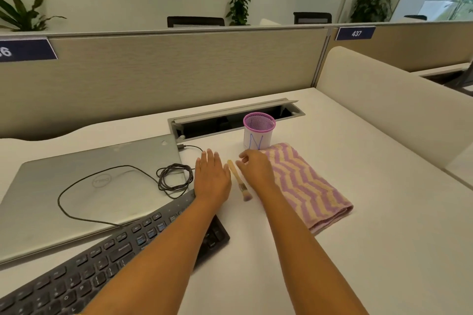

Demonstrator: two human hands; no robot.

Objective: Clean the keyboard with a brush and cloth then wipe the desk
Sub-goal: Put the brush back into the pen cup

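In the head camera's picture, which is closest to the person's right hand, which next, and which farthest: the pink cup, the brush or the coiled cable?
1. Brush, just left of the right hand.
2. Pink cup, behind it.
3. Coiled cable, far left, past the left hand.

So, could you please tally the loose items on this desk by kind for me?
Laptop: 1
Keyboard: 1
Brush: 1
Cloth: 1
Mesh cup: 1
Coiled cable: 1
Total: 6
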